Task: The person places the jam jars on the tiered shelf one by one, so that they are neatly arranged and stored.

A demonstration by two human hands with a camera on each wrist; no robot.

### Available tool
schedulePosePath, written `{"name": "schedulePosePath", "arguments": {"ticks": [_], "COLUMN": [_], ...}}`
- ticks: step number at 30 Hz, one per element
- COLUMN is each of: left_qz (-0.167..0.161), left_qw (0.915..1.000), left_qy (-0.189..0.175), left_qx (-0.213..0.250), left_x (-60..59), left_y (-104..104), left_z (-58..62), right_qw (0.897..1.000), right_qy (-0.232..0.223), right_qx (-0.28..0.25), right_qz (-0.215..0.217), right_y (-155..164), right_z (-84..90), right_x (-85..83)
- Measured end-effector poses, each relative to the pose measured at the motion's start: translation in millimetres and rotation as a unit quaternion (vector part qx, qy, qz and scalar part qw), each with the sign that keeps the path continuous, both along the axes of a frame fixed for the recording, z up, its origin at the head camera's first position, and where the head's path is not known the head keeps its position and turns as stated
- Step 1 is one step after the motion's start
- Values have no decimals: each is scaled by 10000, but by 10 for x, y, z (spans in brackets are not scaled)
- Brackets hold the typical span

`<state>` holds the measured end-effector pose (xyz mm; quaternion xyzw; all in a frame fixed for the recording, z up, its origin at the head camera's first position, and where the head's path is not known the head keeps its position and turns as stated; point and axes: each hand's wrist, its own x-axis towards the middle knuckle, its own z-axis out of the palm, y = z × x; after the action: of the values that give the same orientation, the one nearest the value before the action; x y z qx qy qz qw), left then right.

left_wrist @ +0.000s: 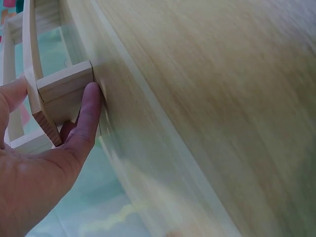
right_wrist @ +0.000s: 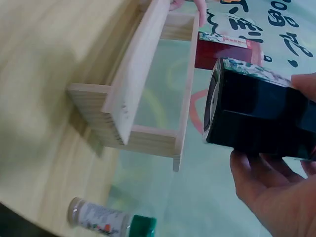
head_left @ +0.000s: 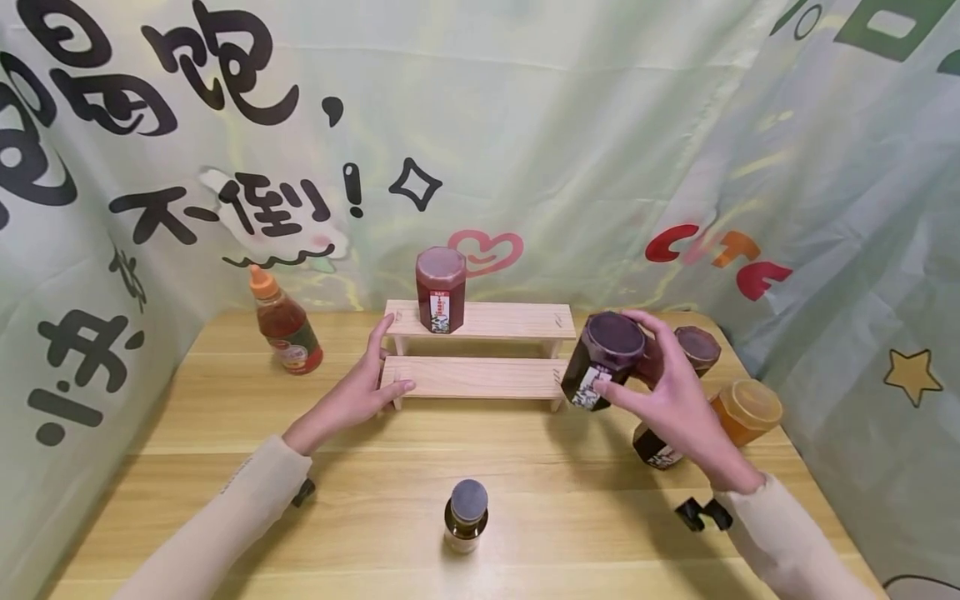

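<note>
Dark jam jar (head_left: 604, 360): gripped in my right hand (head_left: 675, 400), held off the table at the wooden step shelf's (head_left: 480, 377) right end; left hand (head_left: 358, 393) open, steadying its left end. Placing step; next needs lowering upright onto a tier

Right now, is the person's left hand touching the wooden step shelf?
Touching. The left wrist view shows the left hand with its thumb pressed against the end of the wooden step shelf; the head view agrees.
</note>
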<state>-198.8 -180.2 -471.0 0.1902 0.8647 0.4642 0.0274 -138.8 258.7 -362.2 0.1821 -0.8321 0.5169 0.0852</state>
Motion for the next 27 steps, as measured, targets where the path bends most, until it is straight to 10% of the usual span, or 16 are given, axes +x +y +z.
{"name": "schedulePosePath", "arguments": {"ticks": [11,27], "left_qz": [-28,-32], "left_qw": [10000,10000], "left_qy": [74,77], "left_qx": [-3,-21], "left_x": [-10,-10], "left_y": [-6,-12], "left_z": [15,-10], "right_qw": [9957,9803], "right_qy": [-187,-753], "right_qx": [-221,-738], "right_qz": [881,1668], "right_y": [-206,-542], "right_z": [242,64], "right_x": [-635,-1339]}}
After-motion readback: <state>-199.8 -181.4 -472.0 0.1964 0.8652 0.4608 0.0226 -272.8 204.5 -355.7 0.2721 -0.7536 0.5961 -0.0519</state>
